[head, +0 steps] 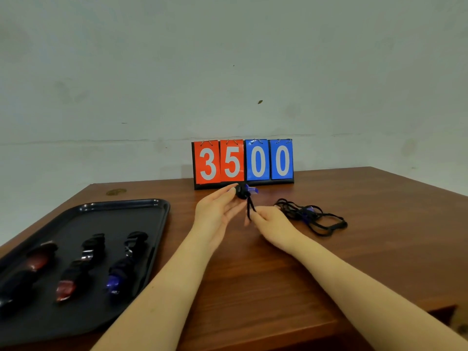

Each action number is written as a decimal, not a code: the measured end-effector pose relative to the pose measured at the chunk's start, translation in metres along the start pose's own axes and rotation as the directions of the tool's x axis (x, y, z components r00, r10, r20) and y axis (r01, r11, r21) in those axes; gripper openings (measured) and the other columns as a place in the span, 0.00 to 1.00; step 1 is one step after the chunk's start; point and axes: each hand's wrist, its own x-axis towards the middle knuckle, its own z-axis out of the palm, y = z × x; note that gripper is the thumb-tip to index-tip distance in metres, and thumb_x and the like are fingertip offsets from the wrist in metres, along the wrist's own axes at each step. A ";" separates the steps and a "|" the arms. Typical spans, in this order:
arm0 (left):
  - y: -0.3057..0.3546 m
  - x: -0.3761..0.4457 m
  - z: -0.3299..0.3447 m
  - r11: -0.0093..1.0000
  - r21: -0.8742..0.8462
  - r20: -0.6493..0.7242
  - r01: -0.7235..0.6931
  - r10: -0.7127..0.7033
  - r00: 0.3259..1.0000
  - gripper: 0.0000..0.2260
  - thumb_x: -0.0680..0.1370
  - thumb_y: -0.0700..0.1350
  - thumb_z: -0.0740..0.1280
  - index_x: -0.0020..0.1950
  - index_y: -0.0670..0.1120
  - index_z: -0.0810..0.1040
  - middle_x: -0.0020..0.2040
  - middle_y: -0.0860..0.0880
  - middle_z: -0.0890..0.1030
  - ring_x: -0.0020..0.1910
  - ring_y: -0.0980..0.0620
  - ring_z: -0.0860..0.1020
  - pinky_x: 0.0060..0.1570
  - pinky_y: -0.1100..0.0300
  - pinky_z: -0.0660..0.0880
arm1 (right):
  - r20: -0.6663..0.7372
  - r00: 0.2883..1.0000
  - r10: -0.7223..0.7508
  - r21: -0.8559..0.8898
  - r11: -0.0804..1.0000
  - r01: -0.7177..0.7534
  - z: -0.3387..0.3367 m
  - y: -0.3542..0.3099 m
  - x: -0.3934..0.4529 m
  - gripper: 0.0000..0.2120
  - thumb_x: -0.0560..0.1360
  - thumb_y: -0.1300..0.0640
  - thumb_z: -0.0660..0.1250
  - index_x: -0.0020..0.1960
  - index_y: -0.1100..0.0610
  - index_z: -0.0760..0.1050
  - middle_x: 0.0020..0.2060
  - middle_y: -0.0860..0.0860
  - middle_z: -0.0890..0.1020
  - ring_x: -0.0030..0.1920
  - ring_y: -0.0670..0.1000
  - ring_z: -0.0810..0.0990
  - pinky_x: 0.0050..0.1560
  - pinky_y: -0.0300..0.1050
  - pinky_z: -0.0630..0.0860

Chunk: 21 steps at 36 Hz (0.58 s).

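Whistle before scoreboard; tray left; lanyard right

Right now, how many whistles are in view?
5. On the black tray: left red whistle, middle red whistle, wrapped blue whistle. Left hand holds a fourth whistle; fifth whistle lies in the tangled lanyard.

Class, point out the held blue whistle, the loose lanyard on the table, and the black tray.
held blue whistle [252,190], head view, its blue mouthpiece.
loose lanyard [291,210], head view, its tangled cord.
black tray [121,203], head view, its far rim.
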 end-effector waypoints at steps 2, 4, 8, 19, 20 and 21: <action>0.000 0.002 -0.002 1.000 0.000 -0.064 -0.010 0.010 0.998 0.13 0.78 0.36 0.65 0.62 0.40 0.77 0.54 0.41 0.83 0.52 0.47 0.83 0.56 0.51 0.79 | 0.018 1.000 -0.016 -0.085 0.996 0.018 0.002 0.000 0.000 0.16 0.83 0.53 0.56 0.42 0.54 0.78 0.31 0.44 0.74 0.33 0.43 0.72 0.38 0.38 0.69; 0.000 0.005 -0.005 0.998 0.051 -0.133 -0.028 0.035 0.990 0.13 0.78 0.36 0.66 0.62 0.40 0.77 0.54 0.42 0.83 0.52 0.47 0.83 0.55 0.52 0.79 | 0.020 0.999 -0.039 -0.156 0.987 0.042 0.003 -0.001 0.000 0.16 0.83 0.53 0.56 0.43 0.55 0.78 0.34 0.44 0.76 0.37 0.41 0.74 0.42 0.37 0.69; -0.002 0.008 -0.009 0.974 0.215 -0.216 -0.072 0.119 0.969 0.11 0.78 0.37 0.66 0.60 0.43 0.78 0.53 0.45 0.83 0.51 0.50 0.83 0.49 0.58 0.80 | 0.027 0.990 -0.139 -0.305 0.942 0.140 0.006 0.000 -0.001 0.14 0.83 0.52 0.55 0.44 0.54 0.76 0.38 0.45 0.78 0.41 0.43 0.76 0.45 0.38 0.71; -0.009 0.011 -0.019 0.434 0.886 -0.003 -0.163 0.358 0.934 0.12 0.79 0.44 0.66 0.62 0.47 0.80 0.58 0.50 0.81 0.52 0.58 0.73 0.55 0.64 0.69 | -0.068 0.934 -0.352 -0.386 0.872 0.301 0.004 0.000 -0.003 0.10 0.82 0.53 0.58 0.51 0.54 0.77 0.41 0.46 0.80 0.42 0.44 0.77 0.46 0.39 0.72; -0.009 0.011 -0.018 0.395 0.902 0.037 -0.175 0.334 0.942 0.12 0.79 0.44 0.66 0.62 0.48 0.80 0.58 0.50 0.81 0.51 0.59 0.73 0.54 0.65 0.68 | -0.087 0.934 -0.346 -0.364 0.884 0.293 0.003 0.001 -0.002 0.10 0.82 0.54 0.58 0.50 0.54 0.78 0.41 0.46 0.81 0.42 0.44 0.77 0.46 0.40 0.73; -0.009 0.010 -0.016 0.368 0.910 0.072 -0.189 0.310 0.948 0.12 0.79 0.44 0.66 0.62 0.48 0.80 0.58 0.51 0.81 0.51 0.60 0.72 0.54 0.66 0.68 | -0.111 0.940 -0.322 -0.328 0.905 0.271 0.002 0.001 -0.001 0.10 0.82 0.54 0.58 0.49 0.54 0.78 0.40 0.46 0.81 0.42 0.44 0.78 0.46 0.39 0.73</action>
